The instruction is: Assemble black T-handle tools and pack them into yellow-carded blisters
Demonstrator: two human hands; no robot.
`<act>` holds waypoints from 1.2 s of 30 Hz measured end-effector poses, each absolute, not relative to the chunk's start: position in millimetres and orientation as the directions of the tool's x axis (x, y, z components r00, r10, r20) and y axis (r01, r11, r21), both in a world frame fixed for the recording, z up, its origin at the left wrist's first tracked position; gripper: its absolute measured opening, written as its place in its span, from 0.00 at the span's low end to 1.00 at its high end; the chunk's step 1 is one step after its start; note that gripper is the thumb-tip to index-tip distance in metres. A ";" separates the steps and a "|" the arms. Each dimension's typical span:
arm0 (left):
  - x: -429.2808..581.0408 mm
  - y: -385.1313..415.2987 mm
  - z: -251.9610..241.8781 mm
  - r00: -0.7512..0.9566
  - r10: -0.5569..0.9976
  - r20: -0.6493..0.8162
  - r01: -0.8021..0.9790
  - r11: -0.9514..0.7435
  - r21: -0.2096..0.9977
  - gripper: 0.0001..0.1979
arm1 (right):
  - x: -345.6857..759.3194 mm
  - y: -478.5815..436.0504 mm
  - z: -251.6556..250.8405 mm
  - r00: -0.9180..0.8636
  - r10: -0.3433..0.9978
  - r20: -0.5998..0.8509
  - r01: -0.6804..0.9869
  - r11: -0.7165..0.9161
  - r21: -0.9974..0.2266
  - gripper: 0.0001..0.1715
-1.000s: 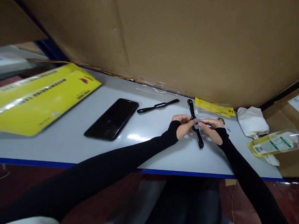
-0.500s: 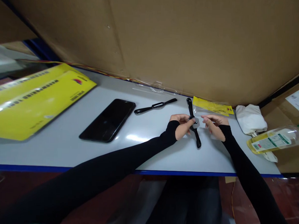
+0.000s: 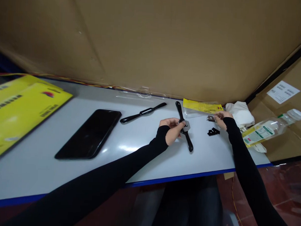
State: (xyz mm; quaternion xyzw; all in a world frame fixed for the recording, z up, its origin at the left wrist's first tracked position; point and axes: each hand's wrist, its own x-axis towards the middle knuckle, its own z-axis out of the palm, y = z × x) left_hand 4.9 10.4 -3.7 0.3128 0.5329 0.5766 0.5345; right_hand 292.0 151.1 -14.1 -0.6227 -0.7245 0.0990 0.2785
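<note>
My left hand (image 3: 173, 128) grips the middle of a black two-handled tool (image 3: 189, 142), its thumb on a small grey metal plate (image 3: 187, 126) there. My right hand (image 3: 222, 118) is at the right, its fingers pressed together at small metallic pieces (image 3: 210, 118); whether it holds one of them I cannot make out. Just below it, small black parts (image 3: 213, 131) lie on the table. A second black two-handled frame (image 3: 145, 111) with an open slot lies to the left of my left hand.
A black phone-like slab (image 3: 89, 134) and yellow printed packets (image 3: 24, 105) lie to the left. Behind my hands is a thin yellow package (image 3: 202, 106). A white cloth bundle (image 3: 239, 113) and a bottle of yellow liquid (image 3: 262, 132) are at the right. Cardboard (image 3: 162, 44) rises behind.
My right hand has moved right, away from the tool, to the small metallic pieces. The small black parts have come into sight. The view has shifted; my left hand still grips the tool.
</note>
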 end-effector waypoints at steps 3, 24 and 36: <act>4.6 9.9 -1.3 -0.227 0.944 -0.239 -0.273 0.175 0.946 0.11 | 297.2 153.5 -16.6 -0.067 0.971 0.231 0.871 0.169 -0.460 0.04; 4.9 8.4 1.2 -0.196 0.933 -0.301 -0.217 0.258 0.941 0.13 | 323.0 129.7 8.3 -0.443 0.844 -0.301 0.805 0.227 -0.549 0.27; 3.0 11.5 -13.2 -0.151 0.949 -0.277 -0.193 0.246 0.950 0.11 | 257.2 81.3 37.5 -0.560 0.828 0.000 0.324 0.220 -0.920 0.29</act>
